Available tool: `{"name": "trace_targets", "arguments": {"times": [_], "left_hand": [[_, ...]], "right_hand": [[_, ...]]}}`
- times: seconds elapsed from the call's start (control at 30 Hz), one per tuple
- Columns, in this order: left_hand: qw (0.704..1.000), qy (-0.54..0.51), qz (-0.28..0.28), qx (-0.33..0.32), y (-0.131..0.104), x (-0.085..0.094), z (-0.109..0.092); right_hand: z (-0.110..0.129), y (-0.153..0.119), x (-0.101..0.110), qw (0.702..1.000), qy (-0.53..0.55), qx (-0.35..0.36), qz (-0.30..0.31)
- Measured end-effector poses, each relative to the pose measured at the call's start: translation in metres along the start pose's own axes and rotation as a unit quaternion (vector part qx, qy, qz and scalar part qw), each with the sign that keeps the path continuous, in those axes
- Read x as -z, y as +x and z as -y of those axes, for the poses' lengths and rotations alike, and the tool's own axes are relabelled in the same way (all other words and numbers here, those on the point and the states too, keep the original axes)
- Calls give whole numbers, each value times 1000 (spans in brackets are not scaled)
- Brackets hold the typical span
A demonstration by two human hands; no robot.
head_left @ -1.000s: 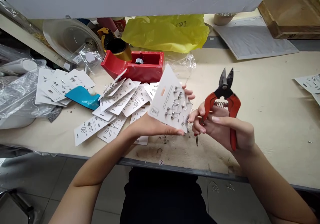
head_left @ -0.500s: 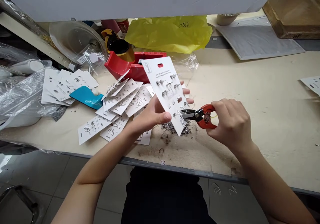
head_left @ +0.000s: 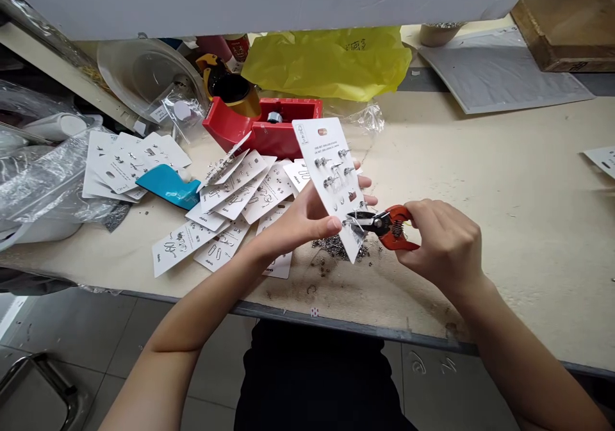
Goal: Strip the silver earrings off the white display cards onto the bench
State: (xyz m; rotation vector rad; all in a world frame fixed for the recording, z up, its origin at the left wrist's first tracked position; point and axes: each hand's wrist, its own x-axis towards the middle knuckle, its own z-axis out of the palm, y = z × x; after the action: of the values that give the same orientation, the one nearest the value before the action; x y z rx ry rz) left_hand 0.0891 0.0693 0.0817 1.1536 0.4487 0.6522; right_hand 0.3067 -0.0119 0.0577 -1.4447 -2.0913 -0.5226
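My left hand (head_left: 312, 216) grips a white earring card (head_left: 319, 152) by its edges, thumb at the lower left and fingers behind it. The card is tilted, its back towards me, with several metal posts and earring backs sticking out. My right hand (head_left: 444, 242) is wrapped round the red handles of a pair of cutting pliers (head_left: 384, 223). The pliers' dark jaws lie against the lower part of the card, by a post there; whether they touch it I cannot tell. Under the card lies a heap of small metal bits (head_left: 331, 246) on the table.
Many earring cards (head_left: 235, 194) lie fanned on the left, beside a blue plastic piece (head_left: 168, 186). Behind them stand a red tape dispenser (head_left: 283, 138) and a yellow plastic bag (head_left: 327, 66). A grey sheet (head_left: 504, 72) and a wooden tray (head_left: 567, 21) are at the back right.
The card in my left hand has moved slightly right and down and turned a little more upright. The pliers in my right hand have dipped slightly, their jaws still at the card's lower part.
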Motion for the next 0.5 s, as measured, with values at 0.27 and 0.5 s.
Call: {"name": "trace_targets", "arguments": {"times": [0.27,0.5], "left_hand": [[1000,-2,13,-7,6,4,6],[998,11,6,-54,8,8,12]], "right_hand": [[3,0,1,1000,15,-11,-3],[-1,1,2,979,174,-100,18]]}}
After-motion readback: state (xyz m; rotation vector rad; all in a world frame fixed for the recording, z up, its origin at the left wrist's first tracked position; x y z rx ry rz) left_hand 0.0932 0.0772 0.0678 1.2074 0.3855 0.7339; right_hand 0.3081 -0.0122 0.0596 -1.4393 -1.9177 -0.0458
